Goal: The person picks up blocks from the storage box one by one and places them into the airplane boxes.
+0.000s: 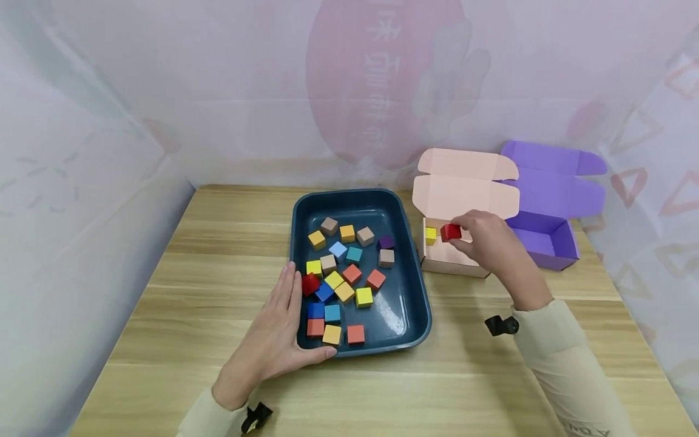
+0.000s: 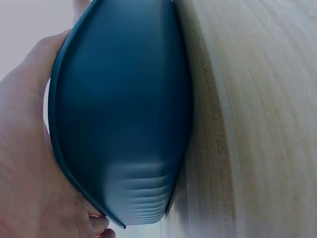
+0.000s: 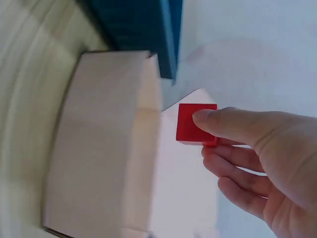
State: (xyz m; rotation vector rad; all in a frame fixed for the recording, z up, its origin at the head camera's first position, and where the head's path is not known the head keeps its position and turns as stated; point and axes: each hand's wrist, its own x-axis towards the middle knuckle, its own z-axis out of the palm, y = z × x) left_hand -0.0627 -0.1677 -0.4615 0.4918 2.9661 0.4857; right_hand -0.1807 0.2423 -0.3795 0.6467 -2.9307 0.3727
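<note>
My right hand (image 1: 486, 246) pinches a red cube (image 1: 451, 232) between thumb and fingers, above the open peach box (image 1: 455, 266). In the right wrist view the thumb presses one face of the red cube (image 3: 190, 124), with the fingers behind it. A yellow cube (image 1: 431, 236) lies inside the peach box at its left. My left hand (image 1: 273, 331) rests on the near left corner of the dark blue tray (image 1: 417, 285), fingers straight along the left rim and thumb along the front rim. Several coloured cubes lie scattered in the tray.
Right of the peach box stands an open purple box (image 1: 568, 246), partly behind my right hand. Both lids are folded back toward the wall sheet (image 1: 246, 139). All of it stands on a wooden table (image 1: 218, 243).
</note>
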